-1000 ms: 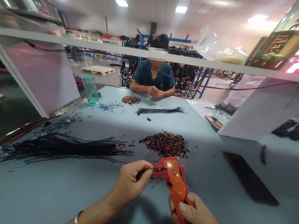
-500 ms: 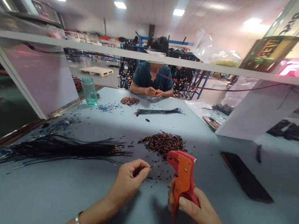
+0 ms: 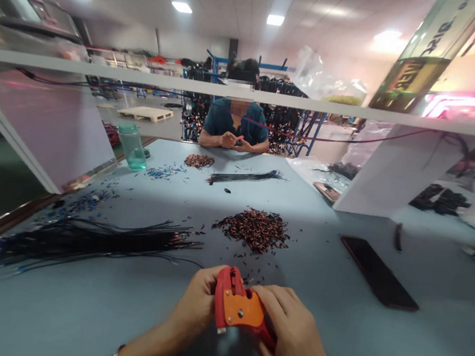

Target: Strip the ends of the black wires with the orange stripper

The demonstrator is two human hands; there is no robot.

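My right hand is wrapped round the handles of a red and orange wire stripper, which lies tilted with its head to the left. My left hand is closed in a pinch at the stripper's jaw end, its fingertips partly hidden behind the red head. A thin black wire runs from the left up to this hand; the end within the jaws cannot be seen. Just beyond both hands is a heap of small black and copper-coloured pieces. Left of them lies a bundle of black wires with blue ends.
A dark phone lies on the right of the table. Blue scraps are scattered at the left, near a green bottle. Across the table a person works with their hands. A white shelf spans overhead.
The stripper has swung from upright to lying leftward and come to my left hand. Earlier that hand pinched a thin wire apart from the tool. The view has shifted slightly.
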